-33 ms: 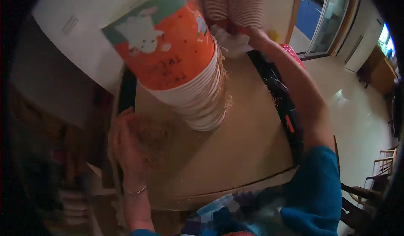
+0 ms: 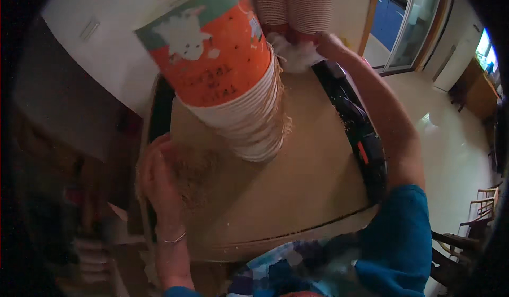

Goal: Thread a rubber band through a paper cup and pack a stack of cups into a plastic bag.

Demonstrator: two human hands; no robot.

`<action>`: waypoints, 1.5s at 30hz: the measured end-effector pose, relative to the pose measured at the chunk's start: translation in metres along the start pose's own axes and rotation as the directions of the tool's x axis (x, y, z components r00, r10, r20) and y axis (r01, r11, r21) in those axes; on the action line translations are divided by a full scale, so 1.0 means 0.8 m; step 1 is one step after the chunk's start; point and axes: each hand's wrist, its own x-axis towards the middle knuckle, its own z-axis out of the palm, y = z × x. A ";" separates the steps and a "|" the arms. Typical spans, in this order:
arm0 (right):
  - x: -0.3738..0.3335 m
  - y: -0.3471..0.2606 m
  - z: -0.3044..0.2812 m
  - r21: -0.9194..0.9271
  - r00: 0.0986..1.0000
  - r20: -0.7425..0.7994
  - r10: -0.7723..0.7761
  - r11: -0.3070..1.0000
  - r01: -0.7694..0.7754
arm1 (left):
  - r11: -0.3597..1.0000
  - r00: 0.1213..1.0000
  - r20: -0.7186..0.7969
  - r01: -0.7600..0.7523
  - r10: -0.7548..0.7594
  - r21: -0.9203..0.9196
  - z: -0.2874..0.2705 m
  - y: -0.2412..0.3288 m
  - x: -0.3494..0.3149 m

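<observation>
A tall stack of paper cups [image 2: 228, 69], orange and green with a white figure on the outer one, leans over a brown cardboard board [image 2: 302, 191]. My left hand [image 2: 159, 183] rests at the board's left edge, fingers apart, against a small heap of pale brown crumbs [image 2: 193, 170]. It holds nothing, and a thin bangle circles that wrist. My right arm reaches far across the board. My right hand [image 2: 330, 43] touches a white crumpled wad [image 2: 294, 56] at the foot of two striped cup stacks [image 2: 291, 3]. Its fingers are partly hidden.
A black strip with a red mark [image 2: 356, 133] runs along the board's right edge. A white cabinet front [image 2: 106, 37] stands behind on the left. A pale shiny floor [image 2: 450, 138], a glass door [image 2: 408, 27] and chairs [image 2: 477, 212] lie to the right.
</observation>
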 end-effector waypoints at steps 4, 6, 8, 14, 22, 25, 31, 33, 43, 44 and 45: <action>-0.069 -0.055 -0.156 0.054 0.999 0.044 0.017 0.998 -0.019 | 0.916 0.906 0.229 -0.387 0.356 0.106 0.011 0.025 -0.047; -0.106 -0.095 -0.212 0.251 0.996 0.075 0.040 0.966 -0.058 | 0.918 0.884 0.309 -0.389 0.350 0.075 0.019 0.030 -0.063; -0.138 -0.151 -0.276 0.254 0.980 0.195 0.040 0.963 -0.090 | 0.915 0.859 0.375 -0.398 0.348 0.062 0.022 0.039 -0.078; -0.205 -0.250 -0.378 0.333 0.970 0.233 -0.074 0.943 -0.008 | 0.885 0.758 0.500 -0.464 0.418 -0.035 0.063 0.050 -0.092; -0.302 -0.442 -0.406 0.370 0.876 0.444 -0.189 0.929 0.013 | 0.679 0.633 0.249 -0.707 0.733 -0.200 0.127 0.116 -0.094; -0.319 -0.472 -0.409 0.537 0.870 0.390 -0.300 0.842 0.050 | 0.706 0.637 0.305 -0.646 0.708 -0.290 0.108 0.114 -0.095; -0.318 -0.457 -0.367 0.573 0.908 0.094 -0.409 0.768 0.287 | 0.859 0.875 0.193 -0.354 0.444 -0.369 0.035 0.120 -0.085; -0.323 -0.466 -0.339 0.620 0.887 0.112 -0.448 0.729 0.290 | 0.864 0.843 0.227 -0.430 0.488 -0.261 0.008 0.119 -0.081; -0.311 -0.499 -0.295 0.744 0.887 0.175 -0.426 0.647 0.164 | 0.913 0.884 0.229 -0.390 0.407 -0.116 -0.080 0.128 -0.110; -0.314 -0.507 -0.295 0.818 0.911 0.120 -0.394 0.559 0.134 | 0.914 0.931 0.114 -0.309 0.347 -0.261 -0.085 0.123 -0.109; -0.317 -0.513 -0.294 0.881 0.933 0.072 -0.353 0.461 0.107 | 0.880 0.964 0.010 -0.239 0.267 -0.409 -0.091 0.119 -0.109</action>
